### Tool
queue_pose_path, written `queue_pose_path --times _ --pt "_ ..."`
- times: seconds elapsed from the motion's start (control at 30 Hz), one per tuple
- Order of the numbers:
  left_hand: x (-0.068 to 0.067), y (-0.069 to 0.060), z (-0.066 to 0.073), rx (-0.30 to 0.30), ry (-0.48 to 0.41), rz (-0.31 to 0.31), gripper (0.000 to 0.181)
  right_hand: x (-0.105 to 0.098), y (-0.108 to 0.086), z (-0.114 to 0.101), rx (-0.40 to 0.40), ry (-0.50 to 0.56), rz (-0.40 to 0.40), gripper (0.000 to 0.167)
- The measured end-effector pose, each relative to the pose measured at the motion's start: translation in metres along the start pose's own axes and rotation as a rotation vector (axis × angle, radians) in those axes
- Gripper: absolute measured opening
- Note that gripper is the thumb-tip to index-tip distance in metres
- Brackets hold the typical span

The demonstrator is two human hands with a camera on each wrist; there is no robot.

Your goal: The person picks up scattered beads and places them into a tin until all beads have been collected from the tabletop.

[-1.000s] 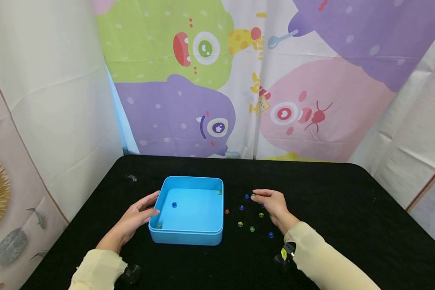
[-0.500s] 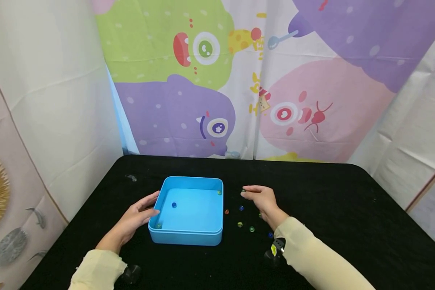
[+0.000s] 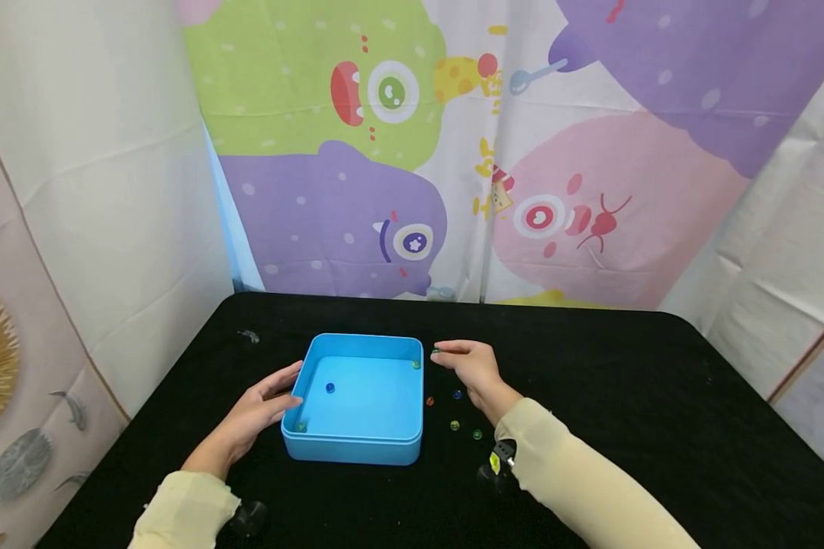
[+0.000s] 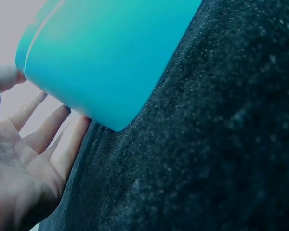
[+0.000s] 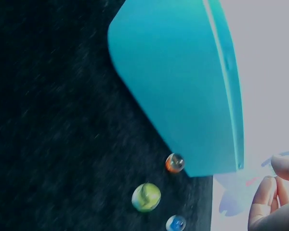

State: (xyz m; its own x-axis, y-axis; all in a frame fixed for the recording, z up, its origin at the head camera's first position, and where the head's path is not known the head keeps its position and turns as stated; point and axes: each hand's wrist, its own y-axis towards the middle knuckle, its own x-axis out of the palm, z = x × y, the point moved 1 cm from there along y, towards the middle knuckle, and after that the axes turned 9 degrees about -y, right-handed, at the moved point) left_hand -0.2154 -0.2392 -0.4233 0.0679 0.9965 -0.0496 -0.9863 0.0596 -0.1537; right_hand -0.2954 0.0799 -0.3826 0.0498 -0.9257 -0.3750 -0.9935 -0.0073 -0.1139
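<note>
A light blue square box [image 3: 357, 450] stands on the black-covered table. My left hand [image 3: 257, 412] touches its left side, with the thumb at the rim and fairly straight fingers [image 4: 53, 125] against the outer wall. My right hand [image 3: 477, 374] is raised just beyond the box's right rim, pinching a small green marble [image 3: 436, 351] between thumb and fingertips. Inside the box lie a blue marble [image 3: 329, 388], a green marble [image 3: 415, 364] near the back right corner and another green marble [image 3: 301, 428] at the front left.
Right of the box lie an orange-red marble [image 3: 429, 401], a blue marble [image 3: 457, 395], a yellow-green marble [image 3: 455, 425] and a green marble [image 3: 477, 435]. The right forearm covers part of the table [image 3: 625, 381]. A printed curtain [image 3: 357, 213] hangs behind.
My right hand has moved left and slightly up with the pinched green marble, towards the box's right rim. The left hand and the box have stayed in place.
</note>
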Motion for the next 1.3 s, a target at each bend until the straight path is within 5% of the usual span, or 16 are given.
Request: queue_pose_path --times 1.3 --pt "0.0 0.0 0.0 0.008 -0.003 -0.007 0.064 0.068 -0.017 -0.041 -0.028 0.056 -0.13 0.022"
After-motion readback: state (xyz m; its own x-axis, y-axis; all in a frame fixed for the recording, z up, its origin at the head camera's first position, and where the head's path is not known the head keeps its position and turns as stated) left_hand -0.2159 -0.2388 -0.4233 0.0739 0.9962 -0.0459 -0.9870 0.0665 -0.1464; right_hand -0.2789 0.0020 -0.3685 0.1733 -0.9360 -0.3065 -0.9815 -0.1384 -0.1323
